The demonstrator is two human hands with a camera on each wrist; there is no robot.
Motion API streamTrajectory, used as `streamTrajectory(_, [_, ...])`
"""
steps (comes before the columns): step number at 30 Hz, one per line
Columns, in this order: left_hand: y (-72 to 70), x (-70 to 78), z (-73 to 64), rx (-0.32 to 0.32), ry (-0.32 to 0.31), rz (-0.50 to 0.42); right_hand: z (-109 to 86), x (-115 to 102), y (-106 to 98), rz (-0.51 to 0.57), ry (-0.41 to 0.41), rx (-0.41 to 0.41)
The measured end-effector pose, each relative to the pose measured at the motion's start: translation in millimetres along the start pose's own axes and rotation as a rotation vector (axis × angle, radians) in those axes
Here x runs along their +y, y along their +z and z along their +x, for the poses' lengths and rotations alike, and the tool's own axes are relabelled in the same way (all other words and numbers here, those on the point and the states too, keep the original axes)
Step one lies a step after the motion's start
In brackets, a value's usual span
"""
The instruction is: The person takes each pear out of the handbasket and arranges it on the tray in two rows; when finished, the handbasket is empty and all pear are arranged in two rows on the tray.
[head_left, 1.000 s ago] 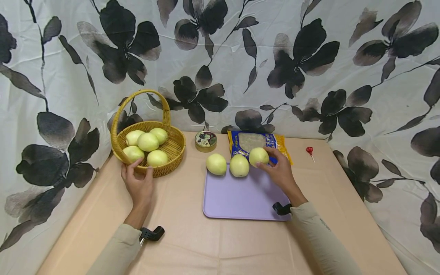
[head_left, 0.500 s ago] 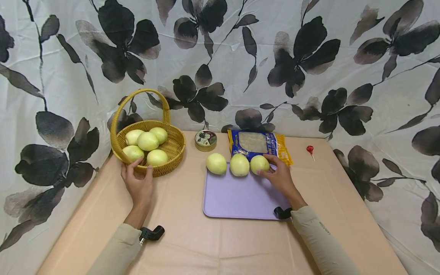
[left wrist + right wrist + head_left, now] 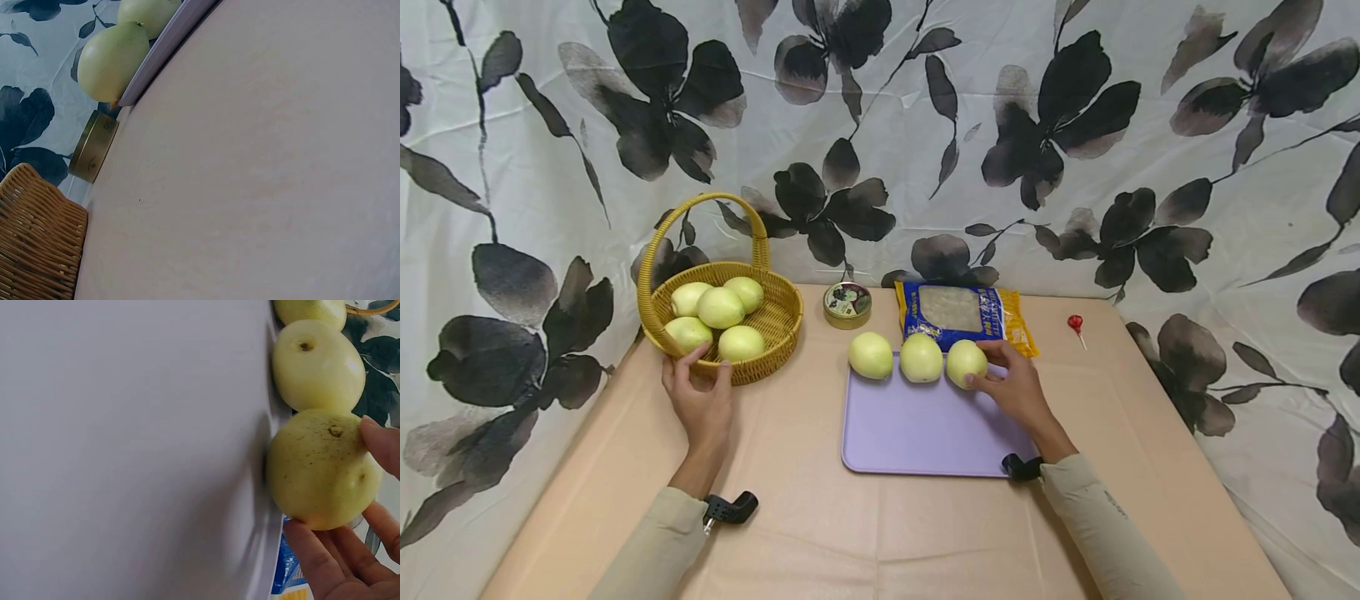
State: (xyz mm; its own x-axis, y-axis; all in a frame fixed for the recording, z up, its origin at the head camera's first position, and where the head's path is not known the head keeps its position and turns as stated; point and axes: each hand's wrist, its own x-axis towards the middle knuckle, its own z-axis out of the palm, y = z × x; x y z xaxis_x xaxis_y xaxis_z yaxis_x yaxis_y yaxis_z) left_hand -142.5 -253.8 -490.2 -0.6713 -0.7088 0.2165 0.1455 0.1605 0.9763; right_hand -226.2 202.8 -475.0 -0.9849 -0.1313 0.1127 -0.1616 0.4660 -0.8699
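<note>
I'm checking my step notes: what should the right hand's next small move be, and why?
Probably to loosen its fingers and release the pale green fruit. The right hand holds it between thumb and fingers at the purple tray's far edge, where it lines up with two other fruits and appears to be resting.

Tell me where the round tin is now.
In the head view, the round tin stands at the back of the table, just left of centre, between the wicker basket on its left and the blue-and-yellow packet on its right.
</note>
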Motion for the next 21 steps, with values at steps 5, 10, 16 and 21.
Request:
streamTrajectory(5, [-0.7,-2.5,0.9,-0.005,0.004,0.001,0.2,0,1,-0.018,-0.005,0.015])
streamTrajectory(10, [0.0,-0.4,0.7,-0.004,0.004,0.007,0.0,-1,1,-0.025,0.002,0.021])
streamTrajectory(16, [1.1,21.1,-7.6,-0.003,0.009,-0.013,-3.9,-2,-2,-0.017,0.031,0.030])
streamTrajectory(21, [1.1,24.7,-8.9,0.000,0.015,-0.031,-5.2,-7,-4,-0.021,0.036,0.042])
